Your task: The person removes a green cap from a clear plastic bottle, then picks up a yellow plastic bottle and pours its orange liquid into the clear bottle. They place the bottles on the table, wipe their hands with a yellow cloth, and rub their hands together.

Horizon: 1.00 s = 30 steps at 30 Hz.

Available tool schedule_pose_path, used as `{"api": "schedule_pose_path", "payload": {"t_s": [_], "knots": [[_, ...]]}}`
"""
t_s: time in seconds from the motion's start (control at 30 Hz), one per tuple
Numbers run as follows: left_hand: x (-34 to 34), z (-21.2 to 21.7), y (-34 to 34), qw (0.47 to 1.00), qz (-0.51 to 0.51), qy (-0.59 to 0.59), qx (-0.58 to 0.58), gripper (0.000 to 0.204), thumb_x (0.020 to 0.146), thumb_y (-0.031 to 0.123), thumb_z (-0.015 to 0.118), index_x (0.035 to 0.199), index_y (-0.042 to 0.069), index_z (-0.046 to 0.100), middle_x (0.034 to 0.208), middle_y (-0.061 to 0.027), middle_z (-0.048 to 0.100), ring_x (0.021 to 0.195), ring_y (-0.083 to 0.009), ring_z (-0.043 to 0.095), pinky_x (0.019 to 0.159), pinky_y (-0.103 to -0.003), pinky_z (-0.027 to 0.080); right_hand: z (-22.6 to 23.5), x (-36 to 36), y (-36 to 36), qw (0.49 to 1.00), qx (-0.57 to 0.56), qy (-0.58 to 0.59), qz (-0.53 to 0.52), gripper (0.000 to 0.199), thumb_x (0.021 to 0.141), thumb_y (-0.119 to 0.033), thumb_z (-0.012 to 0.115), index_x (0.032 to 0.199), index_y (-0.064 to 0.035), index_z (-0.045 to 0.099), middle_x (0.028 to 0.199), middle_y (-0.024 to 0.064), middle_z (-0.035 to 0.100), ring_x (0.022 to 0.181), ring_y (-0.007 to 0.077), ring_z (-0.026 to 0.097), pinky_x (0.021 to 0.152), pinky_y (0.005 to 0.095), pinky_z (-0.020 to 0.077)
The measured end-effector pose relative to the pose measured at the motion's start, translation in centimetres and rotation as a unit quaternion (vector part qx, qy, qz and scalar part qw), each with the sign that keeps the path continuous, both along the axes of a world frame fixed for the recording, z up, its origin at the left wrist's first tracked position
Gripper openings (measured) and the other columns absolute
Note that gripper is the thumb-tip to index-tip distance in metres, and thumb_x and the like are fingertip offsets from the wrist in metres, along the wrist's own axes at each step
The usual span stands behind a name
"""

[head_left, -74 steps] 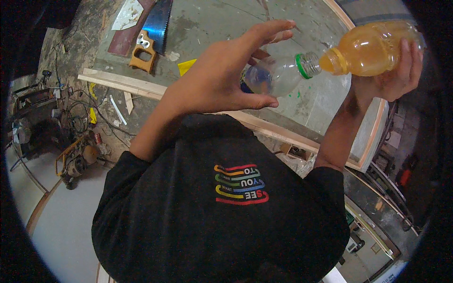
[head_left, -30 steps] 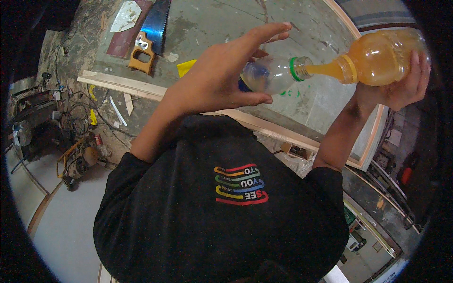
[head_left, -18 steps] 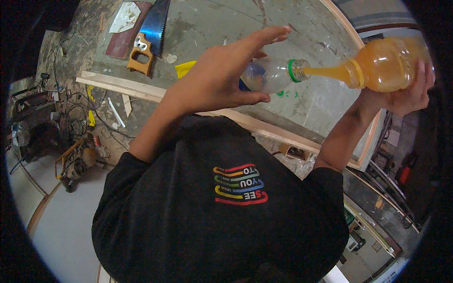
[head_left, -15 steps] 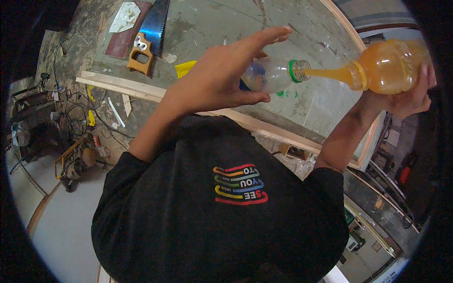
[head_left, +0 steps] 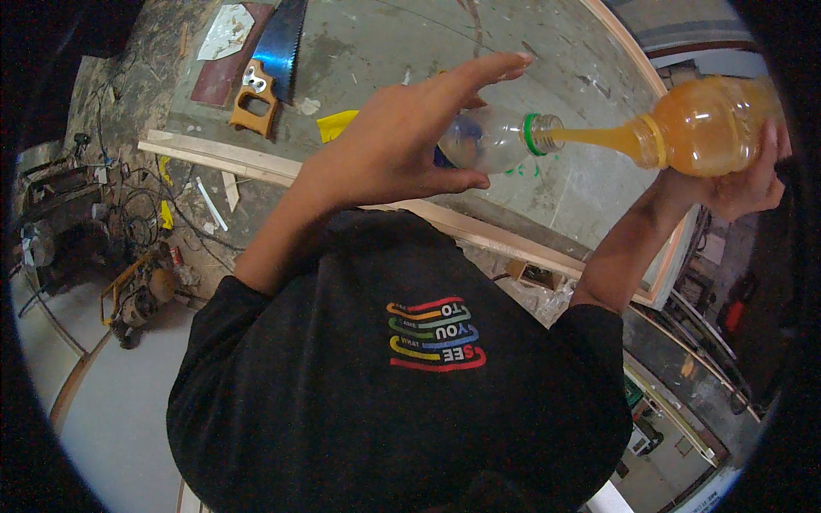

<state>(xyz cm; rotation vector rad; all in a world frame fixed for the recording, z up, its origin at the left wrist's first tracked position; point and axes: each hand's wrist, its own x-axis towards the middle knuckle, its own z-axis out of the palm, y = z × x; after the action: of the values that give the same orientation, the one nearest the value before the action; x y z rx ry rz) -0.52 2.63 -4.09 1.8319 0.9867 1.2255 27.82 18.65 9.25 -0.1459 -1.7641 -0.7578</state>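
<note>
My left hand (head_left: 402,145) grips a clear plastic bottle (head_left: 492,141) with a green neck ring, held nearly level above the workbench. My right hand (head_left: 744,184) holds a rounded bottle of orange liquid (head_left: 705,128), tipped so its mouth points at the clear bottle's opening. A thin orange stream (head_left: 594,137) runs from one neck to the other. Both arms come up from my black shirt at the lower part of the view.
A grey workbench (head_left: 385,51) with a wooden rim lies below the bottles. A handsaw (head_left: 265,60) with an orange handle, a reddish board and a yellow scrap (head_left: 338,126) rest on it. Tools and cables crowd the floor at the left.
The orange bottle has tipped and drawn away to the right, and a stream of orange liquid now spans the gap to the clear bottle. My left hand has stayed in place.
</note>
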Motion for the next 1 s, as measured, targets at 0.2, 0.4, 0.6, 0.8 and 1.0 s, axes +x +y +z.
{"api": "schedule_pose_path", "payload": {"t_s": [0.2,0.4,0.6,0.8,1.0], "knots": [[0.0,-0.1,-0.1,1.000,0.003,0.006,-0.005,0.105,0.071,0.016,0.089,0.158,0.021,0.030,0.153,-0.0115,0.050,0.115,-0.0353,0.068,0.092,-0.047,0.057,0.6,-0.5,0.1,0.998,0.053,-0.036,-0.010,0.055,0.082,-0.036,0.083,0.115,0.0050,0.064,0.104,0.0143,0.064,0.099,0.0308,0.066,0.083,0.0401,0.0594],[0.0,-0.2,-0.2,1.000,0.003,0.003,0.004,0.105,0.071,0.015,0.089,0.158,0.021,0.030,0.151,-0.0128,0.052,0.115,-0.0356,0.068,0.092,-0.048,0.057,0.9,-0.9,0.1,0.995,0.099,-0.031,-0.007,0.061,0.083,-0.048,0.081,0.110,0.0042,0.065,0.096,0.0172,0.072,0.087,0.0303,0.068,0.066,0.0358,0.0618],[0.0,-0.1,-0.2,1.000,0.000,0.004,-0.003,0.105,0.071,0.015,0.088,0.158,0.021,0.030,0.150,-0.0138,0.052,0.115,-0.0357,0.068,0.092,-0.047,0.057,0.6,-0.7,0.4,0.995,0.099,-0.006,-0.003,0.061,0.088,-0.054,0.073,0.108,0.0028,0.067,0.095,0.0168,0.072,0.088,0.0305,0.068,0.068,0.0363,0.0619],[-0.1,-0.1,-0.3,1.000,-0.004,-0.002,0.002,0.105,0.072,0.015,0.088,0.158,0.021,0.029,0.150,-0.0137,0.052,0.115,-0.0361,0.068,0.092,-0.048,0.057,0.6,-1.4,-0.3,0.995,0.095,-0.020,-0.021,0.062,0.091,-0.058,0.068,0.108,0.0021,0.068,0.108,0.0193,0.068,0.096,0.0321,0.067,0.077,0.0380,0.0616],[-0.1,-0.2,-0.2,1.000,-0.002,0.004,0.003,0.105,0.071,0.016,0.088,0.158,0.022,0.029,0.149,-0.0138,0.053,0.115,-0.0363,0.068,0.091,-0.048,0.057,0.1,-1.6,-1.0,0.996,0.072,0.002,-0.054,0.063,0.093,-0.059,0.066,0.111,0.0021,0.068,0.111,0.0199,0.065,0.098,0.0320,0.067,0.081,0.0385,0.0610]]}}
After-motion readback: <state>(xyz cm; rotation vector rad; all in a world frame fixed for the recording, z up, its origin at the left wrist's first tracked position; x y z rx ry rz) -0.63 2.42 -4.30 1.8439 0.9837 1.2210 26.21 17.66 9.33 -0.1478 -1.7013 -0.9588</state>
